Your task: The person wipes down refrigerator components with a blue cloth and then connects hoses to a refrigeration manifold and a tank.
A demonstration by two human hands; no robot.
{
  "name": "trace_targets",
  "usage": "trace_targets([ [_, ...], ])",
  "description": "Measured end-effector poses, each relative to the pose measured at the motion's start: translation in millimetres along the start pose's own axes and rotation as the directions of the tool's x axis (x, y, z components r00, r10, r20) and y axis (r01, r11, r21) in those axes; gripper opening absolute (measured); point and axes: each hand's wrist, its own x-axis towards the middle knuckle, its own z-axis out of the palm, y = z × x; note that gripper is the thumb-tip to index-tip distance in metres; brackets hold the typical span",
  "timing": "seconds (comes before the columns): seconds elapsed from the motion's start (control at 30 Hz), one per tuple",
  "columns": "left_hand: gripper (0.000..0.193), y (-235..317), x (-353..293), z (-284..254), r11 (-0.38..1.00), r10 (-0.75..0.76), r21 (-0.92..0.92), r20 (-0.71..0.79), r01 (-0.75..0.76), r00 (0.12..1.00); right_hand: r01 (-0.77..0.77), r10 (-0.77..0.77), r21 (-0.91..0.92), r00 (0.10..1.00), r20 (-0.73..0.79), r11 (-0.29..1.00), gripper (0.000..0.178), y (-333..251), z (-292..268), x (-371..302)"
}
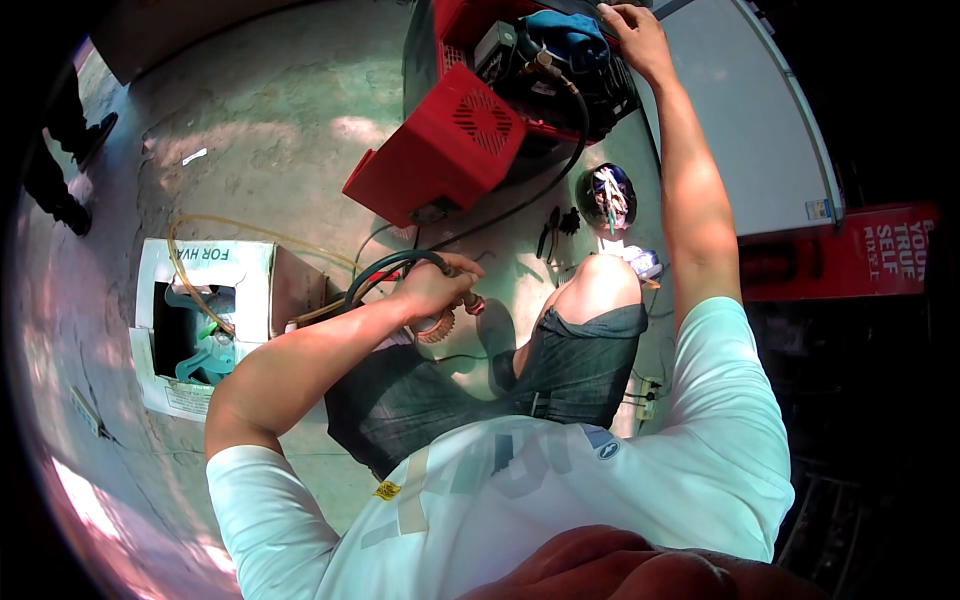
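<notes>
My left hand (435, 288) is closed around a gauge-like fitting (435, 328) with a round, ribbed brownish rim, and a small brass and red connector sticks out beside it. A dark hose (390, 262) loops from under that hand, and a yellow hose (240, 219) runs off to the left. My right arm reaches far forward. Its hand (640, 42) has its fingers bent together at the top edge of a red and black machine (470, 25); whatever they grip is too small to make out. A blue cloth (568, 38) lies on the machine near those fingers.
A vented red panel (430, 150) leans out from the machine. Left stands a white carton (255, 290) holding a teal-handled cylinder (205, 365). Pliers (548, 232) and a round container (607, 225) lie near my knee. A white panel (745, 110) is at right; another person's legs (65, 150) stand far left.
</notes>
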Motion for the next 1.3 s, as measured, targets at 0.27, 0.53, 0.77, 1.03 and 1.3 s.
trace_targets([
  [0.27, 0.021, 0.0, 0.6, -0.6, 1.0, -0.015, 0.012, -0.011, 0.015, 1.0, 0.203, -0.193, -0.121, 0.977, 0.095, 0.972, 0.058, 34.4, 87.3, -27.5],
  [0.53, 0.021, -3.5, 1.6, -1.6, 0.999, -0.034, 0.015, -0.017, 0.034, 0.999, 0.248, -0.242, -0.061, 0.966, 0.091, 0.967, 0.059, 30.0, 82.8, -25.6],
  [0.77, 0.022, -6.6, 1.0, -1.0, 1.0, -0.03, -0.01, -0.03, 0.029, 0.999, 0.176, -0.177, 0.009, 0.979, 0.098, 0.984, 0.061, 19.0, 82.8, -30.7],
  [1.03, 0.021, -4.0, 1.0, 1.3, 0.999, -0.032, 0.007, -0.032, 0.032, 0.999, 0.215, -0.217, 0.033, 0.974, 0.06, 0.976, 0.061, 23.2, 84.2, -32.7],
  [1.3, 0.022, -3.0, -1.1, 2.6, 0.999, -0.034, -0.013, -0.027, 0.033, 0.999, 0.202, -0.203, 0.034, 0.979, 0.031, 0.979, 0.06, 19.1, 87.4, -32.4],
])
